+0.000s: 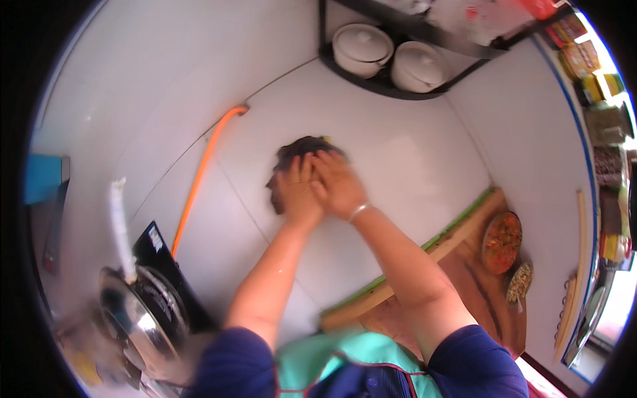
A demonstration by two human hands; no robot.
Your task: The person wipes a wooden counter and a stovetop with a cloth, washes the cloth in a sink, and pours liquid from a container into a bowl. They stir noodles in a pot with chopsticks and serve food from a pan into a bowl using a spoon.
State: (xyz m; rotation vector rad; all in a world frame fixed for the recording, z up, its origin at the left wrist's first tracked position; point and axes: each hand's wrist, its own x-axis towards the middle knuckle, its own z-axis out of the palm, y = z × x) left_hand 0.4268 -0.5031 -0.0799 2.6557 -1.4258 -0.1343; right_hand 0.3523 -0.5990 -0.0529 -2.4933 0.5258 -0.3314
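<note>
A dark, bunched cloth (306,145) lies against the white tiled surface (398,159). My left hand (300,192) presses flat on it, fingers stretched out. Beside it, my right hand (340,186) also lies flat over the cloth's right part, its thumb side touching my left hand and a pale bangle at the wrist. Both are slightly blurred. The part of the cloth under my palms is hidden.
An orange hose (199,176) runs down the tiles on the left, above pans (136,315). A black corner rack (385,86) holds two white lidded pots (362,46). On the right, a wooden top (458,272) carries a dish of red food (502,242) and a smaller dish (519,283).
</note>
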